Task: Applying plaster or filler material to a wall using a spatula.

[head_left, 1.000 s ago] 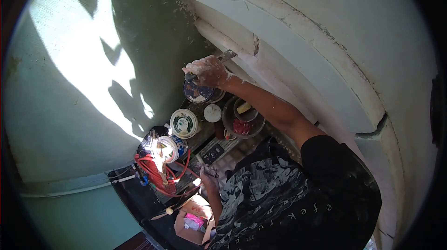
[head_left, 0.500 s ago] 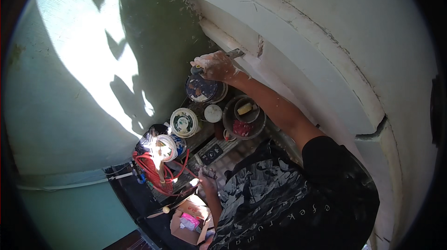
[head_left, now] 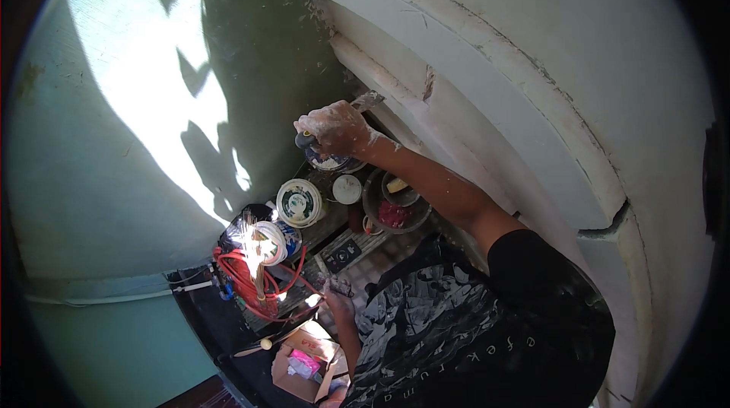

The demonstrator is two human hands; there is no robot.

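1. Head view: standing against a green wall (head_left: 99,180) with a patch of sunlight, beside a curved white moulding (head_left: 487,81).
2. Gripping a putty knife (head_left: 363,101) in the plaster-covered right hand (head_left: 334,128), fingers wrapped round the handle, blade touching the moulding.
3. Pinching a second small knife (head_left: 322,265) in the left hand (head_left: 338,303), low above cluttered boards near tubs (head_left: 300,203) and a red cable (head_left: 243,286).

The right hand (head_left: 334,128) hides most of its tool (head_left: 366,100), and the left hand's (head_left: 338,303) thing is too small to tell.
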